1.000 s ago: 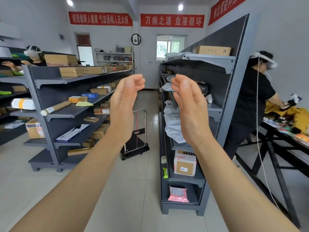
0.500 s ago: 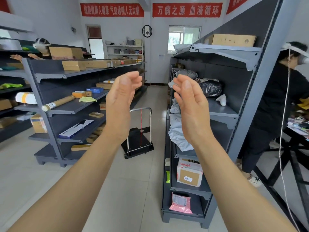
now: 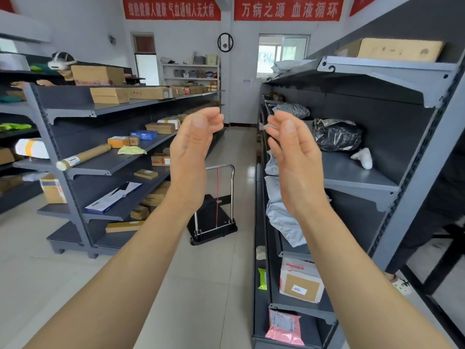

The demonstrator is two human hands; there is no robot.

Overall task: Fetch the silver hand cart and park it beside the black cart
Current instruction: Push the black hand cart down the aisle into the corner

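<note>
Plainly at the approach stage, both the left hand (image 3: 192, 157) and right hand (image 3: 293, 162) are raised, open and empty, while the hand cart (image 3: 214, 217) stands well ahead in the aisle, so walking to its handle likely comes next.

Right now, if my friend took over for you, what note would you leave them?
Left hand: raised, open, holding nothing.
Right hand: raised, open, holding nothing.
A hand cart with a silver handle and black deck stands in the aisle ahead, by the left shelving. No second cart is in view, so I cannot tell which cart this is.
Done: nothing; no cart is gripped.
Left: find the silver hand cart, take its handle, wheel it to the black cart and park it beside it.
</note>
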